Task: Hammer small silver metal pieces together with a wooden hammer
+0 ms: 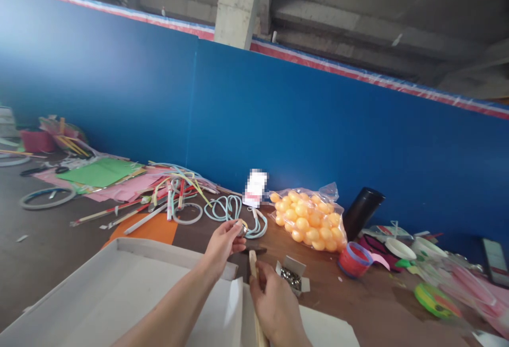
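Note:
My left hand point(225, 243) pinches a small shiny metal piece point(244, 228) between thumb and fingertips; its exact kind is unclear. Below it, my right hand point(276, 302) is closed around a light wooden stick point(253, 268), which points away from me. Just right of that hand stands an open small carton point(305, 285) filled with shiny metal bits point(292, 277). A dark slim object point(259, 251) lies behind the stick's tip, partly hidden. Under my left forearm spreads a shallow white cardboard tray point(99, 288).
A clear bag of orange balls point(304, 219) sits behind the carton, beside a black bottle point(362, 211) and a red-and-blue tub point(355, 260). Pale blue cord point(225, 209), coloured sticks and paper point(103, 171) lie left. A blue partition point(318, 135) closes the back.

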A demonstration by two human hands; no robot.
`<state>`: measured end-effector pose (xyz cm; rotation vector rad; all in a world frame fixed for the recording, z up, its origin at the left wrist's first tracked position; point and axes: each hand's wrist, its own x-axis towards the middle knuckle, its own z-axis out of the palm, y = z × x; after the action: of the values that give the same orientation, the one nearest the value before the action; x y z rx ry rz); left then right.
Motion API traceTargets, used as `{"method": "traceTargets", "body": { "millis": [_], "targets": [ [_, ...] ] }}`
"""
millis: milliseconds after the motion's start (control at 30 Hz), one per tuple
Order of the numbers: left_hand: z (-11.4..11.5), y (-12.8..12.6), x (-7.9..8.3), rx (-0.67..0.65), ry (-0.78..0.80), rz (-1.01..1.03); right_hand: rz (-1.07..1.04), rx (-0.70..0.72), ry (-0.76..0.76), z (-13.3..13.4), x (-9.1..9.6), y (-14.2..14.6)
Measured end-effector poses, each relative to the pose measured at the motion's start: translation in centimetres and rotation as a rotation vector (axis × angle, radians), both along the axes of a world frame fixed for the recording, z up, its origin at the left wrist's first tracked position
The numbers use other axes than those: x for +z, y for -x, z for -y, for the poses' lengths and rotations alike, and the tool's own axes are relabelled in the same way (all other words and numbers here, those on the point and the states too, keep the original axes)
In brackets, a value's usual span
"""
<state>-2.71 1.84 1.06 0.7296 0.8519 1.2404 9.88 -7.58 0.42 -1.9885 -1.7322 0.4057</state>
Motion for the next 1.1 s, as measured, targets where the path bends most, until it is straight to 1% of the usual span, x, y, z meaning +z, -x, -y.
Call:
{"method": "traceTargets", "body": {
  "millis": [67, 133, 233, 267, 333, 467, 600, 800, 967, 1100],
  "targets": [
    [0.0, 0.0, 0.1, -0.001, 0.002, -0.004, 0.050, -0.033, -0.005, 0.1, 0.4, -0.1],
    [0.0, 0.0, 0.1, -0.003, 0.006, -0.005, 0.068, -0.088, -0.050, 0.1, 0.7, -0.5],
    [0.0, -0.1, 0.2, 0.004, 0.028, -0.013, -0.002, -0.160, -0.217, -0.1, 1.0, -2.0],
    [0.0, -0.1, 0.3, 0.004, 0.033, -0.018, -0.039, -0.159, -0.286, -0.3, 1.1, -2.7],
    [0.1, 0.0, 0.4, -0.005, 0.031, -0.031, -0.124, -0.169, -0.358, -0.6, 1.4, -4.3],
    [0.2, 0.1, 0.5, -0.012, 0.013, -0.043, -0.157, -0.163, -0.365, -0.9, 2.2, -7.5],
    [0.0, 0.2, 0.3, -0.014, 0.009, -0.034, -0.179, -0.160, -0.411, -0.4, 1.9, -9.0],
    [0.0, 0.3, -0.1, -0.016, -0.020, -0.044, -0.146, -0.111, -0.411, 0.8, 0.9, -8.8],
    [0.1, 0.3, -0.2, -0.018, -0.042, -0.068, -0.061, -0.060, -0.369, 0.2, 0.1, -8.6],
    [0.2, 0.1, -0.2, -0.018, -0.056, -0.092, 0.035, -0.096, -0.295, -0.2, -0.7, -8.1]
  ]
}}
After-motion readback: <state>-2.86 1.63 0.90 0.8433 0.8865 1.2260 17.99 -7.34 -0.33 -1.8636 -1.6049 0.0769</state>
